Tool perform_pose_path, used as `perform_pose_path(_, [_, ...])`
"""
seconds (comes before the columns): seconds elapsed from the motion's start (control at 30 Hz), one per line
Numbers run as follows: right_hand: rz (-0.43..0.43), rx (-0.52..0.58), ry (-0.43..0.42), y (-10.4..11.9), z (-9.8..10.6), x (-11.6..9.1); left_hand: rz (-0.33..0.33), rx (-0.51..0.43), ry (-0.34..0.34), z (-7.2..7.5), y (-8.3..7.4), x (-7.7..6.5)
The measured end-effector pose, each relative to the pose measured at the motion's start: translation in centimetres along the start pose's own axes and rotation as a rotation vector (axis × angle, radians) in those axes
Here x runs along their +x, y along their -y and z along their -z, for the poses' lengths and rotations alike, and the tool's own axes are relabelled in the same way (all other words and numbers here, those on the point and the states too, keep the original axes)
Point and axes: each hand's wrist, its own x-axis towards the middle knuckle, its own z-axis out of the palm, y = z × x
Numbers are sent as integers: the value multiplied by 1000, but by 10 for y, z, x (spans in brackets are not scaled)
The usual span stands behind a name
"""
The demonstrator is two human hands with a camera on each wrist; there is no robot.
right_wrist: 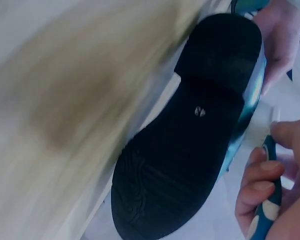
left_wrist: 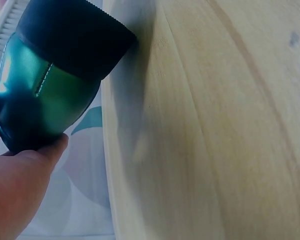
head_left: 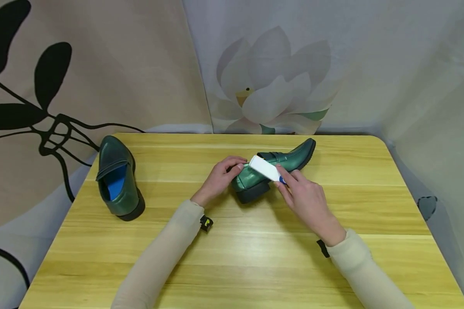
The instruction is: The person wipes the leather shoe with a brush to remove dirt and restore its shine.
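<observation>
A green leather loafer (head_left: 295,159) with a black sole is held tilted over the table, its toe toward the back right. My left hand (head_left: 221,177) grips it at the back of the heel, thumb on the leather near the opening. The black heel block (left_wrist: 75,37) and stitched heel seam fill the upper left of the left wrist view. In my right hand (head_left: 307,199) is a brush (head_left: 264,168) with a white head and a blue-and-white handle (right_wrist: 266,210). Its head overlaps the shoe's side near the opening. The right wrist view shows the dark sole (right_wrist: 190,135) sideways on.
A matching green loafer (head_left: 120,180) with a blue insole stands upright at the table's left edge. The wooden table (head_left: 239,262) ends at a back edge just beyond the held shoe. A curtain (head_left: 139,64) with printed leaves and a flower hangs behind.
</observation>
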Motion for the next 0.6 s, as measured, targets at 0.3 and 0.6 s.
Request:
perform_pose_path(0.3, [58,23,56,8,-2,-3,-2,-19,-1,-1,-1,0])
perform_pose_path(0.6, [-57,27,13,-7,4,-6,16,7,-1,0,-1,0])
